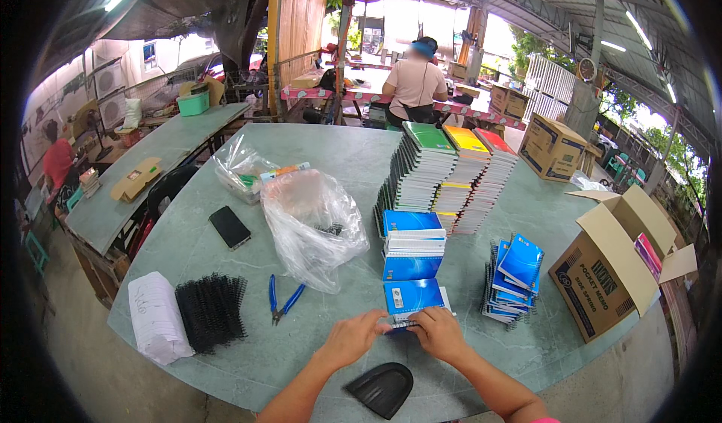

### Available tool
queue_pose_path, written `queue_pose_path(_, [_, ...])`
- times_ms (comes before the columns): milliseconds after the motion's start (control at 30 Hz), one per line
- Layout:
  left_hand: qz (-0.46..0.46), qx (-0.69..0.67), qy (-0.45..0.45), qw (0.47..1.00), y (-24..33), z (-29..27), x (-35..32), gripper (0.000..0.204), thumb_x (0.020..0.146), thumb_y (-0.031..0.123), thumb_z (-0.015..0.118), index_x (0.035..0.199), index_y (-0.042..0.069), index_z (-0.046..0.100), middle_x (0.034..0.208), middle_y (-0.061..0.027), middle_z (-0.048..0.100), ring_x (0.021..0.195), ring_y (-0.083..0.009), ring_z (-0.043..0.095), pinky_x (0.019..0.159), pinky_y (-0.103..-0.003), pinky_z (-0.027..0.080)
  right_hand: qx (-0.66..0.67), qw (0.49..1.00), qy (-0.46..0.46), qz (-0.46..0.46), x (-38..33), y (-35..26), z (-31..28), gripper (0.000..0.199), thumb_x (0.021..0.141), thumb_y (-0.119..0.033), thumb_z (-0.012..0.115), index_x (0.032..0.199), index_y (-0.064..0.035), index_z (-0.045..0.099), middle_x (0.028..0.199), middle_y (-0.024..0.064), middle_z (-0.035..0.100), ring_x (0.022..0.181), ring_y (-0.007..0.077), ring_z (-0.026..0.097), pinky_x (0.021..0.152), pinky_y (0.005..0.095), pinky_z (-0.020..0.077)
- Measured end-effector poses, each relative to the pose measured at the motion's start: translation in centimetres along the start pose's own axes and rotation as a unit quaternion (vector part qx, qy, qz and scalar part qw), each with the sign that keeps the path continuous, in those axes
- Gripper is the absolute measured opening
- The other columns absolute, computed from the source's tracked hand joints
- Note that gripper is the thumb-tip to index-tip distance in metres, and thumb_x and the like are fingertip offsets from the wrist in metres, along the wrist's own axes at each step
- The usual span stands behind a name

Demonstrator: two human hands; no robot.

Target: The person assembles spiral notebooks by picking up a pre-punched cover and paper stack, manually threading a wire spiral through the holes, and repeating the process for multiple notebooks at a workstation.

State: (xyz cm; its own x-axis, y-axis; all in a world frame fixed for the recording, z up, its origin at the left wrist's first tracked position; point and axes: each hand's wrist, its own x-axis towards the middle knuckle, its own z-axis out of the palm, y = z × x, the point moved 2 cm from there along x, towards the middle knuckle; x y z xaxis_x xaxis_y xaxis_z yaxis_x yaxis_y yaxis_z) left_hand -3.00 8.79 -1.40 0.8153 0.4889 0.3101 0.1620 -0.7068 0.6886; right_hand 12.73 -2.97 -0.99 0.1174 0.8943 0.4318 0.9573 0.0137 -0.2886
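At the near side of the table, both my hands hold a small blue-covered notebook (414, 295) by its near edge. My left hand (359, 339) pinches the left end of that edge, and my right hand (439, 334) grips the right end. White pages show under the cover, and a loose sheet sticks out on the right. Just beyond stands a stack of blue notebooks (412, 267). A pile of blue notebooks (515, 276) with black coils lies to the right. Black plastic spiral coils (212, 312) lie in a bundle at the left, near blue-handled pliers (283, 303).
Tall stacks of green (429, 139), yellow and red notebooks stand at the back. An open carton (605, 272) is at the right, a closed carton (551, 148) behind. Plastic bags (320, 235), a phone (229, 227), a paper bundle (158, 318) and a black curved piece (382, 390) lie about.
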Motion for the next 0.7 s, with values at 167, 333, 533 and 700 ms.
queue_pose_path(167, [0.043,0.021,-0.006,0.999,-0.8,0.5,-0.2,0.024,0.082,0.027,0.063,0.098,0.011,0.058,0.092,-0.0074,0.058,0.076,-0.0301,0.060,0.062,-0.038,0.048,0.030,0.999,-0.017,0.011,0.0,0.0,-0.2,0.017,0.076,-0.019,0.065,0.089,-0.0086,0.061,0.084,0.0082,0.059,0.080,0.0276,0.056,0.071,0.0381,0.0426])
queue_pose_path(333, [-0.009,0.018,-0.011,1.000,-0.3,0.3,-0.2,0.026,0.085,0.032,0.057,0.099,0.011,0.056,0.091,-0.0103,0.057,0.078,-0.0327,0.059,0.064,-0.042,0.047,0.047,0.999,-0.014,0.004,0.0,0.0,-0.2,0.018,0.077,-0.021,0.065,0.090,-0.0092,0.062,0.085,0.0068,0.061,0.081,0.0266,0.057,0.071,0.0375,0.0423])
queue_pose_path(533, [-0.004,0.058,-0.026,0.998,-1.1,0.8,-0.1,0.026,0.086,0.034,0.055,0.097,0.010,0.056,0.091,-0.0115,0.061,0.076,-0.0331,0.060,0.062,-0.044,0.046,0.055,0.998,0.002,-0.013,0.1,-0.1,-0.1,0.019,0.079,-0.023,0.064,0.090,-0.0085,0.062,0.086,0.0066,0.062,0.081,0.0256,0.058,0.072,0.0369,0.0421])
queue_pose_path(700, [-0.079,0.056,-0.063,0.993,-0.5,0.6,0.2,0.027,0.082,0.033,0.062,0.091,0.008,0.057,0.086,-0.0120,0.060,0.075,-0.0315,0.059,0.062,-0.042,0.046,0.073,0.997,0.004,0.002,0.1,-0.2,-0.2,0.020,0.080,-0.025,0.063,0.091,-0.0082,0.062,0.087,0.0064,0.063,0.082,0.0247,0.058,0.072,0.0365,0.0420])
